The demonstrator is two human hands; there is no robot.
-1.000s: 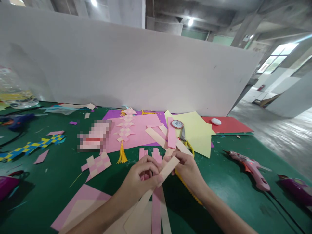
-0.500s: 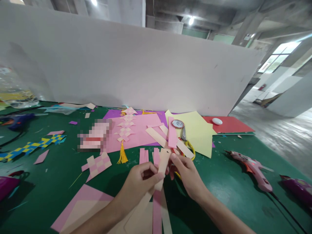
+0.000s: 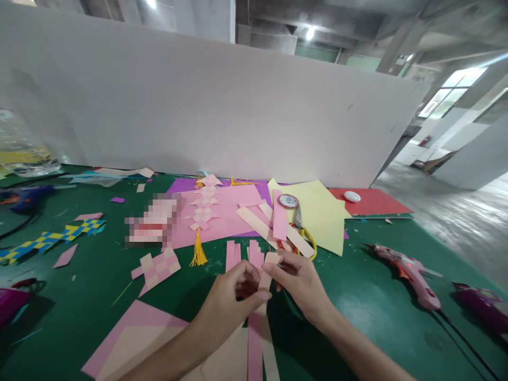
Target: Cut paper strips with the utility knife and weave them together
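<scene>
My left hand (image 3: 236, 296) pinches a cream paper strip (image 3: 266, 280) between thumb and curled fingers. At the strip's upper end, the thumb and fingers of my right hand (image 3: 299, 280) are closed on the same strip. Pink paper strips (image 3: 255, 338) run below and behind my hands, with another cream strip (image 3: 271, 349) alongside. Just beyond my left hand lie short pink strips (image 3: 233, 254). A woven pink and cream paper piece (image 3: 161, 267) rests to the left, near a finished woven chain (image 3: 204, 203) with a yellow tassel (image 3: 198, 251).
Scissors (image 3: 307, 238) and a round tape measure (image 3: 288, 201) lie among paper strips at the back. To the right are a pink glue gun (image 3: 408, 272) and a purple tool (image 3: 482, 307). A white board (image 3: 222, 106) stands behind the green table (image 3: 357, 333).
My right thumb and fingers have moved slightly left and down, onto the cream strip's upper end. That end now sits lower, and less of the strip shows above my left thumb.
</scene>
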